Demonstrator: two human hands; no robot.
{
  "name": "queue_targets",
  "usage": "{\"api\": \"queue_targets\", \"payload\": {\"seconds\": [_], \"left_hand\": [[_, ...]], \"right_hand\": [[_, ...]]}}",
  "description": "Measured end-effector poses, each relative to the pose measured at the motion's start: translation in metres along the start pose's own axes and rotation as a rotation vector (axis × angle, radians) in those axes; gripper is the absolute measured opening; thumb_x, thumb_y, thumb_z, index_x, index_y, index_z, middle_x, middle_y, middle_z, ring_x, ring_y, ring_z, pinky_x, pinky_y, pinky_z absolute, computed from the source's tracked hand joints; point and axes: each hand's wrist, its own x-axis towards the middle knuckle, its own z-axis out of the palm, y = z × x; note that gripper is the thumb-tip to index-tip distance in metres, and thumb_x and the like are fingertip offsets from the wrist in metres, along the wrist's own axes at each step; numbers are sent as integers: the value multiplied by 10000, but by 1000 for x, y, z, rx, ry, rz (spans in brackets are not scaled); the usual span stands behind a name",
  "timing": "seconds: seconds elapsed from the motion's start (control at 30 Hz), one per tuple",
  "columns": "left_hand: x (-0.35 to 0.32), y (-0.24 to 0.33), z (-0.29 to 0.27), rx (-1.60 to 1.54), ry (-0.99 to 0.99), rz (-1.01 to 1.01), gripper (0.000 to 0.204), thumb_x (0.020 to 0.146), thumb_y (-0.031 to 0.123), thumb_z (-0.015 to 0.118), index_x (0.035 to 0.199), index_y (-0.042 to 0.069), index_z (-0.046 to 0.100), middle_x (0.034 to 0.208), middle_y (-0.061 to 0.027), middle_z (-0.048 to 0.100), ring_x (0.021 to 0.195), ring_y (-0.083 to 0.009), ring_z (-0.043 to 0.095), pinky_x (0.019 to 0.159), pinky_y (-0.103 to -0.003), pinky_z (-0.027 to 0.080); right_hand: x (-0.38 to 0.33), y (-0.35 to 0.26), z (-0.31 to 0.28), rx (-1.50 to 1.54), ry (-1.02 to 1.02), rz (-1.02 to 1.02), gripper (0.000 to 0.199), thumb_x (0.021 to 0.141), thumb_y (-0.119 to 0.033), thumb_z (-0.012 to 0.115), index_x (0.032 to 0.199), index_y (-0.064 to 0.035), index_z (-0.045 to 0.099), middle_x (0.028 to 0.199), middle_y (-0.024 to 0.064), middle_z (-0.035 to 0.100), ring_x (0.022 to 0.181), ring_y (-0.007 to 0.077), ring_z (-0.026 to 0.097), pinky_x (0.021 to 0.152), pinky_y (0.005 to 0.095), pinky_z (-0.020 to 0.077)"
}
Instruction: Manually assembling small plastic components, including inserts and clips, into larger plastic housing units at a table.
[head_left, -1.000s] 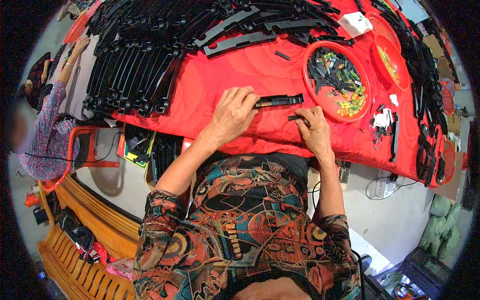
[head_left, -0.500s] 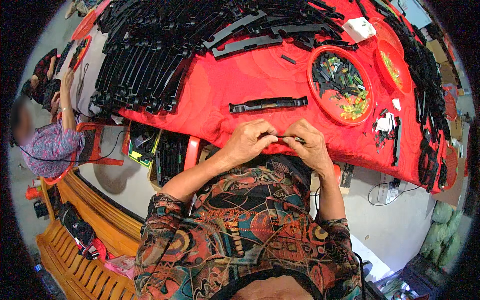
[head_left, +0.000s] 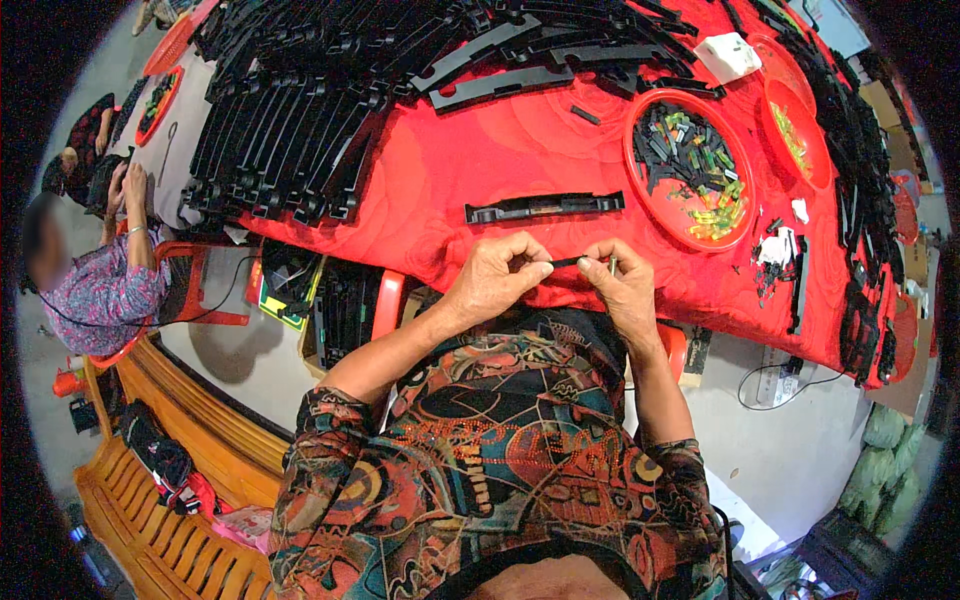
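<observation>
Between my two hands, just over the table's near edge, is a small black strip (head_left: 566,262). My left hand (head_left: 497,275) pinches one end between thumb and forefinger. The other end is pinched by my right hand (head_left: 625,285), and a thin, pale piece also shows by its fingers, too small to name. Just beyond my hands a long black plastic part (head_left: 545,207) lies crosswise on the red cloth (head_left: 480,160). To its right stands a round red basket (head_left: 629,160) holding many small black pieces and yellow-green ones.
Rows of long black parts (head_left: 290,140) cover the table's left and far side. A white block (head_left: 728,58) and a second red basket (head_left: 822,165) stand at the far right. White scraps (head_left: 777,248) lie nearer. Another person (head_left: 105,290) sits at the left, beside a wooden bench (head_left: 170,520).
My hands have drawn slightly apart and more of the black strip shows between them. The other person's hands have moved down, away from the red tray at the far left.
</observation>
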Motion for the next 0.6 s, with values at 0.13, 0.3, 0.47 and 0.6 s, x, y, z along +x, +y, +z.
{"api": "queue_targets", "payload": {"seconds": [0.13,0.3,0.47,0.6], "left_hand": [[1,6,-5,105,52,46,90,771,81,630,795,13,577,680,-22,557,610,-80,505,528,-236,399],[8,10,-32,731,324,472,186,663,86,679,800,18,574,824,-88,567,751,-262,516,665,-344,409],[16,2,-51,819,267,447,226,654,89,679,838,18,568,929,-109,533,801,-275,503,687,-372,394],[22,-1,-47,825,213,401,309,635,101,696,901,22,560,955,-114,515,877,-282,491,730,-381,382]], "right_hand": [[4,-9,0,-68,-26,-35,76,796,-84,642,801,-38,581,679,-66,500,552,6,378,484,171,285],[26,-27,-10,-93,192,8,73,752,-62,657,722,-22,604,598,-76,470,543,16,361,487,185,278],[55,-30,-10,-284,101,-4,91,736,-66,642,679,-1,614,552,-57,473,512,28,372,454,215,290],[69,-27,-2,-404,65,19,123,734,-88,645,673,12,608,503,-14,477,477,44,393,435,246,316]]}}
